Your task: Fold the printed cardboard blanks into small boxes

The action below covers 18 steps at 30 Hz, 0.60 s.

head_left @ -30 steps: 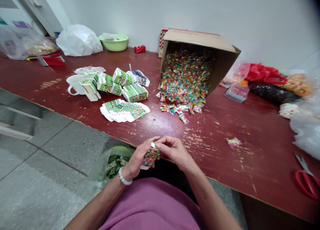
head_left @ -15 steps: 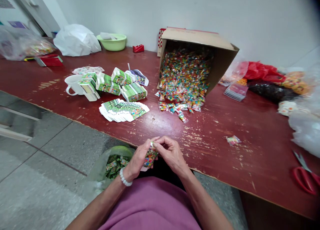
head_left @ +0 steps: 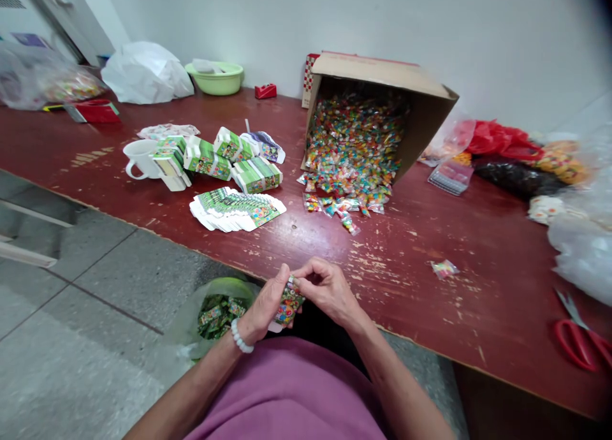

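A small printed candy box (head_left: 289,305) is held just in front of the table's near edge. My left hand (head_left: 266,307) is wrapped around its left side, with a white flap showing at the bottom. The thumb and fingers of my right hand (head_left: 329,292) pinch the box's top end; the fingertips partly cover it. Beyond them on the table lies a fanned stack of flat printed cartons (head_left: 234,210). A tipped cardboard box (head_left: 430,115) spills many small wrapped candies (head_left: 354,146) toward me.
Banded carton bundles (head_left: 258,175) lie beside a white mug (head_left: 141,158). Below the table edge at left, a lined green bin (head_left: 229,287) holds filled boxes. One candy packet (head_left: 444,270) and red-handled scissors (head_left: 576,344) are to the right. Bags line the back.
Both hands stay on the candy box with only slight movement. My left thumb now stands more upright beside its top end. The view has shifted a little.
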Motion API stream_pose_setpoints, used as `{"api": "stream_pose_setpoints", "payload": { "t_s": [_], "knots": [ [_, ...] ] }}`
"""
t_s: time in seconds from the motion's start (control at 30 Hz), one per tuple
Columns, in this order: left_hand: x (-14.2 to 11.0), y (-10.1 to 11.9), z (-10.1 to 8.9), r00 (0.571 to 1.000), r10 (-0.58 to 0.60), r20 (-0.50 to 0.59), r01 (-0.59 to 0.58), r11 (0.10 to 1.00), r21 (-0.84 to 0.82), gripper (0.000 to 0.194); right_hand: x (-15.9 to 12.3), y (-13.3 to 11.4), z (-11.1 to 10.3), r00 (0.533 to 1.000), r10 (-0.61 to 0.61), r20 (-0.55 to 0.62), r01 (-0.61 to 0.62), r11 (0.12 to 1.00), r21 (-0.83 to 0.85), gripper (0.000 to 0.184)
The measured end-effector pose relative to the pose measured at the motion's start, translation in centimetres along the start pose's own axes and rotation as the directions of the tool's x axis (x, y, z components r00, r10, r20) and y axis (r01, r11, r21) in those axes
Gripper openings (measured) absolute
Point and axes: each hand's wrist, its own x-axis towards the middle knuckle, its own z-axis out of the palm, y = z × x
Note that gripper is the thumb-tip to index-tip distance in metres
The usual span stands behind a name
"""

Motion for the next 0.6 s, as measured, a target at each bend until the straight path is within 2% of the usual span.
{"api": "stream_pose_setpoints", "payload": {
  "t_s": [0.1,0.17,0.27,0.37,0.47,0.53,0.6],
  "knots": [
    [0.1,-0.1,0.2,0.999,-0.026,-0.027,0.025,0.999,-0.031,0.076,0.0,-0.5,-0.5,0.997,-0.080,0.008,0.081,0.988,-0.134,0.009],
    [0.1,0.1,0.3,0.999,-0.037,-0.022,0.035,0.997,-0.073,0.076,-0.2,-0.6,-0.6,0.998,-0.023,0.065,0.025,0.999,-0.035,0.012],
    [0.0,0.2,0.5,0.999,-0.046,-0.010,0.044,0.990,-0.134,0.075,-0.8,-0.3,0.2,0.987,0.119,0.105,-0.139,0.967,0.215,0.023],
    [0.0,0.3,0.8,0.998,-0.007,-0.061,-0.002,0.990,-0.141,0.071,-1.2,0.3,1.4,0.987,0.160,-0.010,-0.150,0.941,0.302,0.026],
    [0.1,0.5,1.1,0.994,0.061,-0.086,-0.071,0.991,-0.116,0.067,-0.9,0.9,1.9,0.979,0.141,-0.148,-0.102,0.964,0.245,0.023],
    [0.1,0.6,1.1,0.992,0.100,-0.070,-0.107,0.988,-0.107,0.064,-0.6,1.1,1.8,0.974,0.141,-0.180,-0.099,0.970,0.224,0.021],
    [0.2,0.7,1.0,0.990,0.127,-0.059,-0.133,0.984,-0.118,0.060,-0.4,1.3,1.6,0.976,0.145,-0.164,-0.101,0.963,0.251,0.019]
  ]
}}
